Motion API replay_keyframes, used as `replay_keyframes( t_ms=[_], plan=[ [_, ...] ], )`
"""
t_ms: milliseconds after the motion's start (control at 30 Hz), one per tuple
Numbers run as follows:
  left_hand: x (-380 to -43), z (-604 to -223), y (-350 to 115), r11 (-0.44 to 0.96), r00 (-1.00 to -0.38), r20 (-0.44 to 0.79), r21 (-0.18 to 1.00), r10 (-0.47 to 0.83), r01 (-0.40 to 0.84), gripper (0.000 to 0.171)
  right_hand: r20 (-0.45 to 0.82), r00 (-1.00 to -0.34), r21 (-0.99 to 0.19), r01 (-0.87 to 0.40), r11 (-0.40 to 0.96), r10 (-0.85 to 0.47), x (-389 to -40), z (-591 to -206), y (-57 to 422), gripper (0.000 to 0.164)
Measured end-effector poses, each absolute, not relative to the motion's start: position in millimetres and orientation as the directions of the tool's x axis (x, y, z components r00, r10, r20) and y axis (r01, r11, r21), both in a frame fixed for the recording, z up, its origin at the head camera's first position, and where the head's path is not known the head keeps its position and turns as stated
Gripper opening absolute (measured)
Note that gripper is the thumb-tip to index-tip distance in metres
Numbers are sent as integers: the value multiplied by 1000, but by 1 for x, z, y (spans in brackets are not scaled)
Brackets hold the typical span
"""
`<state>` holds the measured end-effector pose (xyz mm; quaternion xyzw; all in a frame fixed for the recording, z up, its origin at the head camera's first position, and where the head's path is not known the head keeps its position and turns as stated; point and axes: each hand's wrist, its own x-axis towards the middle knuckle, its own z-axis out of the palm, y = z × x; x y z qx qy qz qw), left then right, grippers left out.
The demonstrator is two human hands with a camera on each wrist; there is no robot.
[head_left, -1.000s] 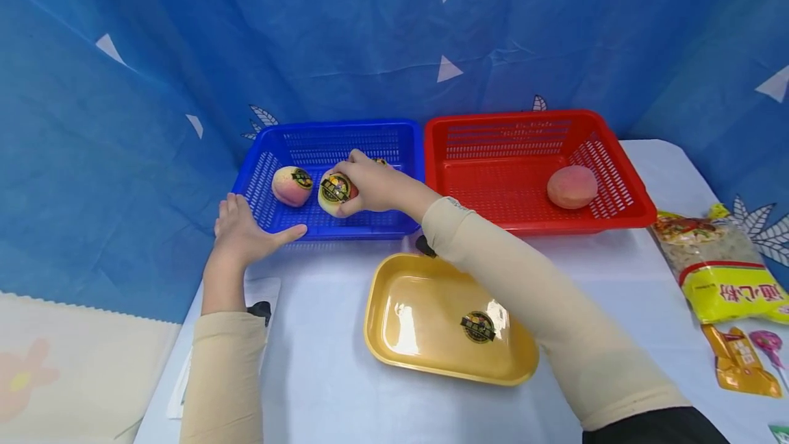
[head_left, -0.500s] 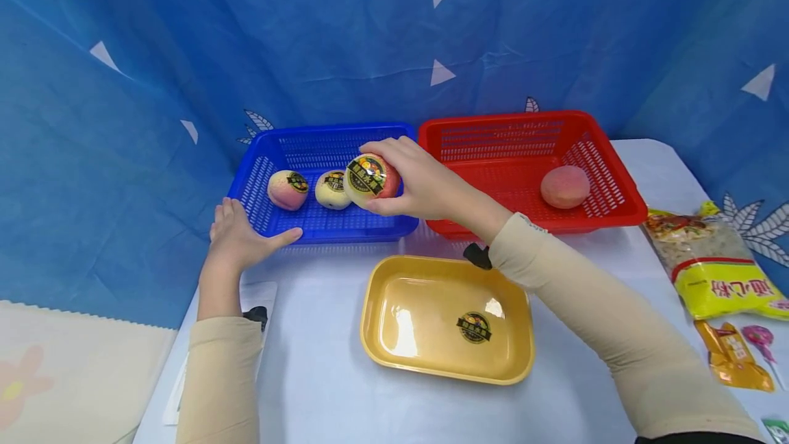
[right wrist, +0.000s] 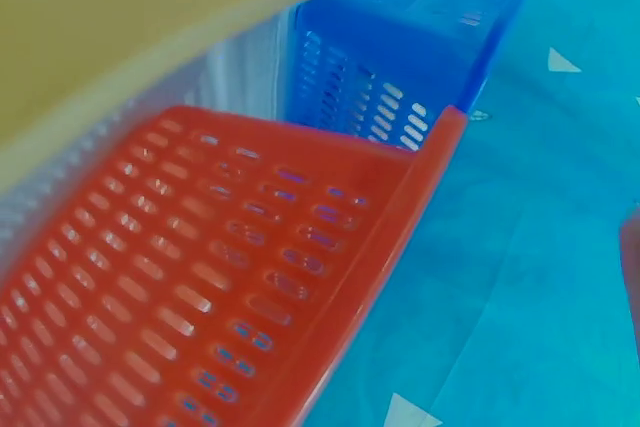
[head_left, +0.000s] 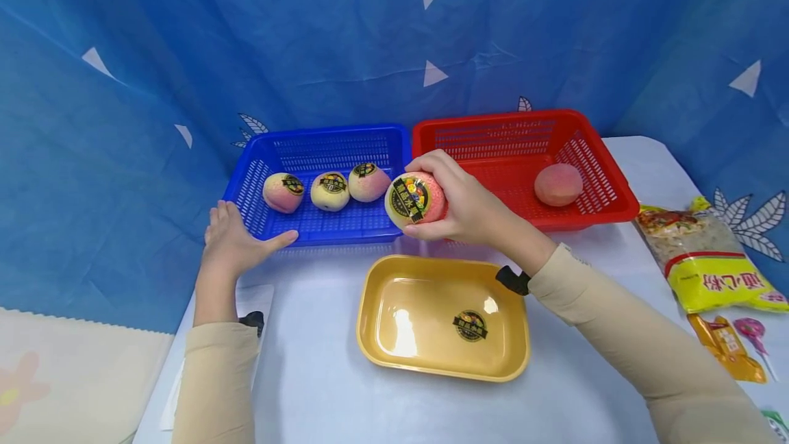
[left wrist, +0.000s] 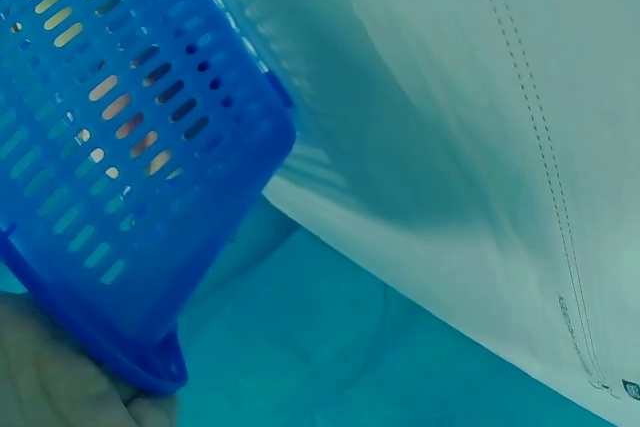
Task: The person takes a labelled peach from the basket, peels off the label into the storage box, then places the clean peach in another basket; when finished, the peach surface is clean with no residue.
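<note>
Rightward to the blue basket's right end, the right hand has been moved since the earlier frame, while at its left front corner the left hand is rested, fingers extended. Between the right hand's curled fingers and thumb, the stickered peach is gripped, bulging leftward.

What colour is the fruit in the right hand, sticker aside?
The fruit in the right hand is pinkish red and pale yellow, best seen in the head view.

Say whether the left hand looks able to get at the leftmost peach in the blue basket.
Probably yes: the left hand holds no fruit at the left end of the blue basket, and nothing covers the leftmost peach from above; only the basket's side intervenes.
</note>
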<state>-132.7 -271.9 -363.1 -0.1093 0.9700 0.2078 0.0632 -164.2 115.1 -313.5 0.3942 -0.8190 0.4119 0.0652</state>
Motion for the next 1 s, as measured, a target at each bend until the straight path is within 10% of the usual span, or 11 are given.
replay_keyframes(
  t_ms=[200,533,1000],
  plan=[
    [-126,-353,-256,913,-988,-33,379,-152,-153,133,398,-701,-674,-661,330,-591,-154,-315,124,73],
    [-98,-307,-143,712,-911,371,590,181,381,45,397,-731,-687,-637,348,-554,-144,-323,137,80],
    [-88,-304,-73,530,-772,505,564,387,634,32,426,-702,-668,-670,325,-570,-135,-334,145,80]
  ],
)
